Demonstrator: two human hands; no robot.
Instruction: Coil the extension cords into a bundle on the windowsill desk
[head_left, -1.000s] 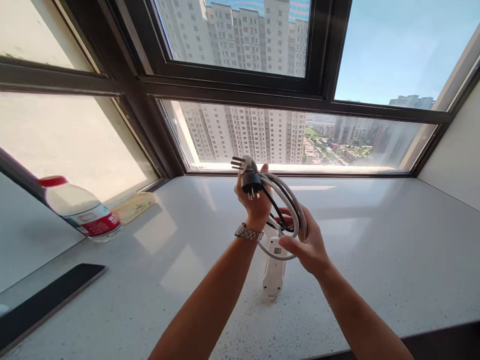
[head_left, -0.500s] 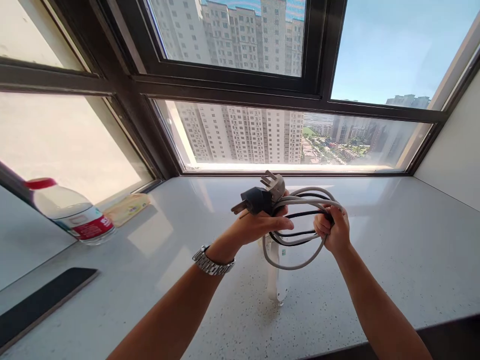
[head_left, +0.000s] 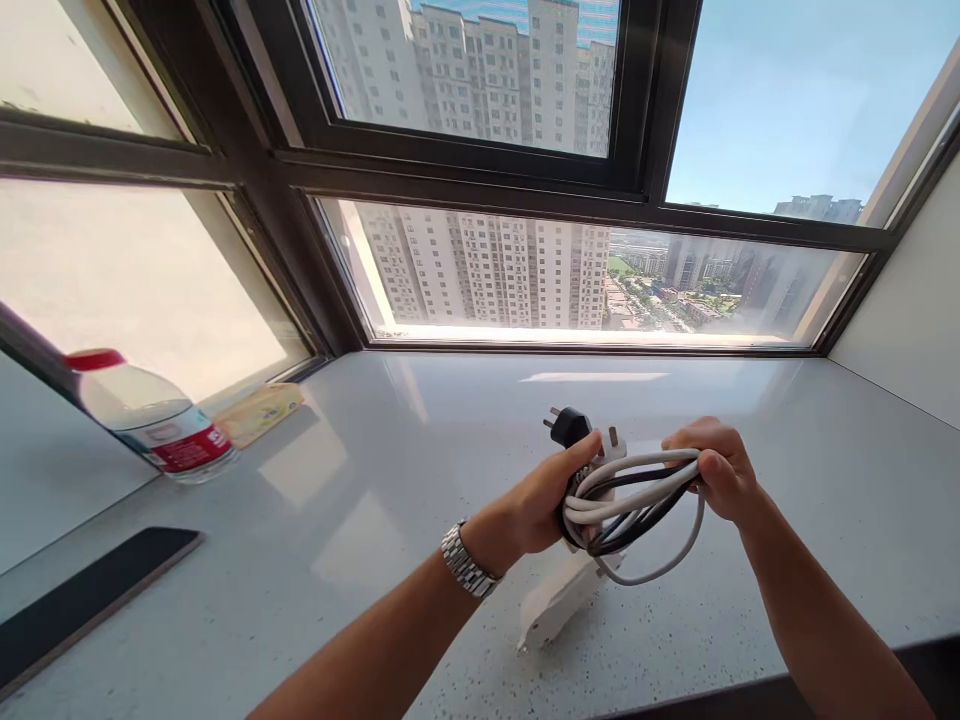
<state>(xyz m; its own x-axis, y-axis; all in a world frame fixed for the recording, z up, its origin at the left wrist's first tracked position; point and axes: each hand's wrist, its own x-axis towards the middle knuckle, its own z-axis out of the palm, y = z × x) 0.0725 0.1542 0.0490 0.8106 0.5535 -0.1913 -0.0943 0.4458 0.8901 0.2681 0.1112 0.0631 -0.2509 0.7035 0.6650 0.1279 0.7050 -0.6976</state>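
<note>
A looped bundle of grey and black power cords [head_left: 649, 490] is stretched between my two hands above the counter. My left hand [head_left: 541, 500], with a metal-band watch on the wrist, is closed round the bundle's left end. Beyond its thumb stick out a black plug [head_left: 570, 428] and a whitish plug [head_left: 613, 446], prongs showing. At the other end my right hand [head_left: 721, 468] grips the loops between thumb and fingers. One grey loop droops under the rest. Below the bundle is a long white object [head_left: 559, 605], partly hidden by the cords and my left hand; its kind I cannot tell.
On the left, a clear bottle with a red cap [head_left: 176, 430] stands by the window, beside a yellowish soft packet [head_left: 262, 412]. A flat dark slab [head_left: 97, 590] lies at the left edge of the speckled white counter [head_left: 810, 540]. Dark-framed windows rise behind.
Both hands have come lower and to the right with the cords. My left hand has turned thumb up, swinging the plugs to point away. The white object below now appears slanted.
</note>
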